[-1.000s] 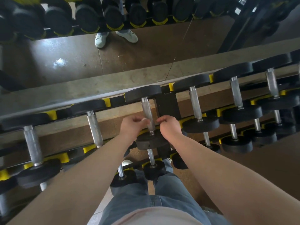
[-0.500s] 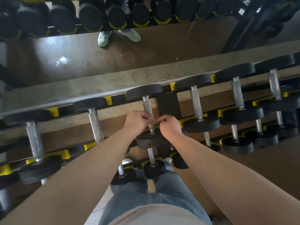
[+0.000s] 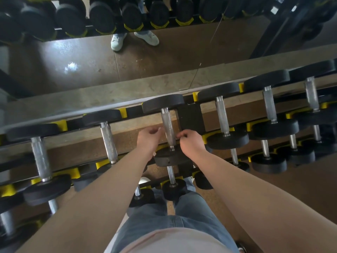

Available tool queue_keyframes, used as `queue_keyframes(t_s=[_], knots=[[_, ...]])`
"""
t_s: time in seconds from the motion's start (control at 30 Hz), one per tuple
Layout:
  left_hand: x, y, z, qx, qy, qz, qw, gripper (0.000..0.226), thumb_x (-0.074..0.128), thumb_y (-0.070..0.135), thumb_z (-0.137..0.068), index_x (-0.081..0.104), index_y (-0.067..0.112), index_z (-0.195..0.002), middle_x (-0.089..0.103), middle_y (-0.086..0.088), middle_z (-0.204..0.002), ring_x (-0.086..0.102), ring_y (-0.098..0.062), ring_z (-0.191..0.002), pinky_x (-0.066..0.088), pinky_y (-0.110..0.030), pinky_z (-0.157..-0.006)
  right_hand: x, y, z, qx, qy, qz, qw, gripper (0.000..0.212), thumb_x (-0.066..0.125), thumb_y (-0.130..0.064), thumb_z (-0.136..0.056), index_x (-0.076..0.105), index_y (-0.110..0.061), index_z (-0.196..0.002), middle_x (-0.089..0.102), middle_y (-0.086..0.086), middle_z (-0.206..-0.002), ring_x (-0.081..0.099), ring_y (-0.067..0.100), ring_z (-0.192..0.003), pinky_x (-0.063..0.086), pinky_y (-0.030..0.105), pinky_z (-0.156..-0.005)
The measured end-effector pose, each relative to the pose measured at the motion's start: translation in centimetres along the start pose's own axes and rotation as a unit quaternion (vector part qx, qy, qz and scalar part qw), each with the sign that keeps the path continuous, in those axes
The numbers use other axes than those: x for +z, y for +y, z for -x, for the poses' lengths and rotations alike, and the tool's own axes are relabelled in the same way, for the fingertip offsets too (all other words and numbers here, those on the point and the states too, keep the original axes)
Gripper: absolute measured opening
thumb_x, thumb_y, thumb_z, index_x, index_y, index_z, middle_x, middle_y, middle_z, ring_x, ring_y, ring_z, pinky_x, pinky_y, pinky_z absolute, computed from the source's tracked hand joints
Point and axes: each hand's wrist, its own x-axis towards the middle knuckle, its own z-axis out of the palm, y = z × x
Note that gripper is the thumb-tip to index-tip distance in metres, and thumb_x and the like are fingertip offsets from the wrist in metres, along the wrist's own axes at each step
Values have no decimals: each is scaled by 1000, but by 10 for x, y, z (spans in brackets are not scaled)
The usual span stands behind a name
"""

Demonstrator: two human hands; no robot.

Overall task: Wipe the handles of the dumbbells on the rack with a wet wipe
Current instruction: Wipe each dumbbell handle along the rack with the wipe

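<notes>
Nearest the camera, blue-grey denim trousers [image 3: 184, 220] are showing beneath two bare forearms. Just beyond, the left hand [image 3: 148, 139] and right hand [image 3: 191, 143] are hovering either side of the knurled silver handle [image 3: 167, 126] of a black round-headed dumbbell [image 3: 163, 103] lying on the black-and-yellow steel rack [image 3: 190, 117]. Each grip is curling inward, on what I cannot tell; a small white scrap [image 3: 155, 153] is peeking out under the left hand. Farther off, a wall mirror [image 3: 164, 63] is reflecting pale shoes [image 3: 118, 41]

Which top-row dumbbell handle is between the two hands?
The centre handle beside the black upright: left hand and right hand flank only it.
</notes>
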Motion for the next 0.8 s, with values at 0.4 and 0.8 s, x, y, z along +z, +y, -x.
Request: queue_keyframes(t_s=[0.4,0.8], knots=[[-8,-1,6,-28,-74,-4,997,23,80,36,-88,75,18,-101,71,-6,-105,66,-22,-101,57,-32,-79,1,-3,-3,-3,-2,36,999,28,49,-12,-101,70,-21,-118,68,0,-122,55,11,-95,46,26,-81],[-8,-11,-15,15,-165,-161,973,24,59,23,-103,73,17,-122,72,-16,-117,68,-28,-106,57,-41,-91,2,-2,-3,-1,-3,26,1000,26,49,-12,-102,70,-21,-115,67,-2,-120,55,9,-94,46,26,-81]])
